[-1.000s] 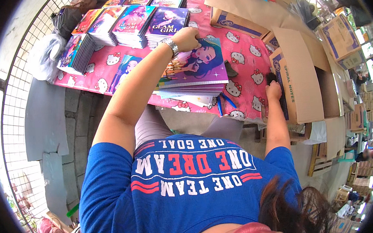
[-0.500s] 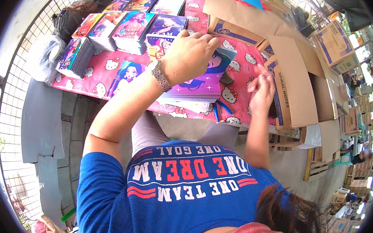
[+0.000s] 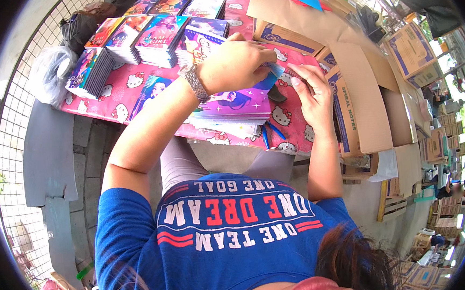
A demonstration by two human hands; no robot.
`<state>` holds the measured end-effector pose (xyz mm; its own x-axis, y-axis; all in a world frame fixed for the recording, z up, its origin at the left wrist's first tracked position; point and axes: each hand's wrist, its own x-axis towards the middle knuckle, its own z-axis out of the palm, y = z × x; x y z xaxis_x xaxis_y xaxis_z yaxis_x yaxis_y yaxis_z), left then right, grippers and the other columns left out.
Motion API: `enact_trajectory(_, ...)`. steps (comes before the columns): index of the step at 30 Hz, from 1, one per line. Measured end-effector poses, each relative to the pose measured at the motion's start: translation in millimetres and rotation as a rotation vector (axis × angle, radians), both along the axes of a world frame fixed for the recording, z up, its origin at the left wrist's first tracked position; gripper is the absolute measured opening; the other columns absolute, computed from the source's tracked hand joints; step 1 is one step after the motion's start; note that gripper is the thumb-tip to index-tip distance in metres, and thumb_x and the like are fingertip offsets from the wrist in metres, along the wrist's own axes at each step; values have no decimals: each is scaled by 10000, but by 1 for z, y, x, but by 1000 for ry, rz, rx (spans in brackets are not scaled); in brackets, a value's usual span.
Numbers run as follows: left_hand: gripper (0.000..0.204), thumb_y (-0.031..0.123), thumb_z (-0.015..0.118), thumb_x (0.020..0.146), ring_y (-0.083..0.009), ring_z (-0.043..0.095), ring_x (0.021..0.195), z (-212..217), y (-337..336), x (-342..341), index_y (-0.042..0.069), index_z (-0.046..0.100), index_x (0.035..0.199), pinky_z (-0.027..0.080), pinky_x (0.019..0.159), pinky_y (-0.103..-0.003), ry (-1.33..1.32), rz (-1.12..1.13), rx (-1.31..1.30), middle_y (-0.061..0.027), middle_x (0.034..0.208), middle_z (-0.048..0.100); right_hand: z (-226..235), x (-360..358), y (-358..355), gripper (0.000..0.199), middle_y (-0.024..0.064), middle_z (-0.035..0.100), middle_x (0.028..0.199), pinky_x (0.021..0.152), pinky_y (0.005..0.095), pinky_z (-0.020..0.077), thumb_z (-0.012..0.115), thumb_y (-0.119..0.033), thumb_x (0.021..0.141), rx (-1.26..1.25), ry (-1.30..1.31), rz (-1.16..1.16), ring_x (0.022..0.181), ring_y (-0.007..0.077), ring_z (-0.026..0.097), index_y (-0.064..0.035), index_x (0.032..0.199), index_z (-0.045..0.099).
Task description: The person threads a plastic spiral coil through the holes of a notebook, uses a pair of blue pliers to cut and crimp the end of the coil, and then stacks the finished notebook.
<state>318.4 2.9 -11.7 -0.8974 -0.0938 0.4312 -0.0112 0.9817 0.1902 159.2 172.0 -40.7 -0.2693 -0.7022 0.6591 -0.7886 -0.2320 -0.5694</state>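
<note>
A stack of purple notebooks (image 3: pixel 238 109) with illustrated covers lies in front of me near the table's front edge. My left hand (image 3: pixel 237 64), with a metal watch on the wrist, reaches across the stack. Its fingers are closed on the top notebook's far right part, where a light blue corner (image 3: pixel 277 72) shows raised; the fingertips are partly hidden. Just right of that corner is my right hand (image 3: pixel 315 88), thumb and index finger apart and pointing at it. I cannot tell whether they touch it. A tool with blue handles (image 3: pixel 272 134) lies beside the stack.
Several piles of notebooks (image 3: pixel 163 36) stand at the back left on the pink patterned tablecloth (image 3: pixel 118 88). Another notebook (image 3: pixel 156 91) lies left of the stack. Open cardboard boxes (image 3: pixel 361 103) line the right side. A clear plastic bag (image 3: pixel 52 77) sits at the left edge.
My right hand has moved up and left, up to the notebook's corner. The left hand has shifted slightly, and a light blue corner now shows raised by its fingertips.
</note>
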Motion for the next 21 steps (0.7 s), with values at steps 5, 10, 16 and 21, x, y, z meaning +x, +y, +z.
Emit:
enact_trajectory(5, 227, 210, 684, 853, -260, 647, 918, 2, 0, 0, 108, 675, 1055, 439, 879, -399, 14, -19, 45, -76, 906, 685, 12, 8, -1, 247, 44, 602, 959, 668, 266, 475, 697, -17, 865, 21, 107, -52, 734, 127, 561, -69, 1106, 713)
enact_trajectory(10, 225, 214, 678, 859, -255, 647, 932, 5, 1, 0, 112, 665, 1059, 433, 887, -398, -26, -24, 66, -76, 931, 688, 1, 8, 1, 205, 52, 592, 929, 633, 250, 458, 690, -44, 878, 44, -91, 21, 774, 113, 572, -47, 1083, 696)
enact_trajectory(16, 281, 149, 653, 840, -230, 646, 970, -3, 18, -6, 146, 580, 1111, 422, 861, -399, 129, -11, -131, -57, 958, 685, 9, 14, 4, 276, 69, 642, 852, 612, 261, 464, 631, -99, 952, 30, 53, -50, 684, 124, 578, -42, 1220, 603)
enact_trajectory(21, 252, 152, 653, 842, -238, 644, 960, -6, 17, -8, 150, 568, 1079, 409, 847, -399, 114, -46, -91, -50, 929, 672, 38, 22, 14, 294, 98, 640, 848, 614, 293, 496, 592, -131, 978, 363, -137, -48, 702, 131, 602, -51, 1259, 561)
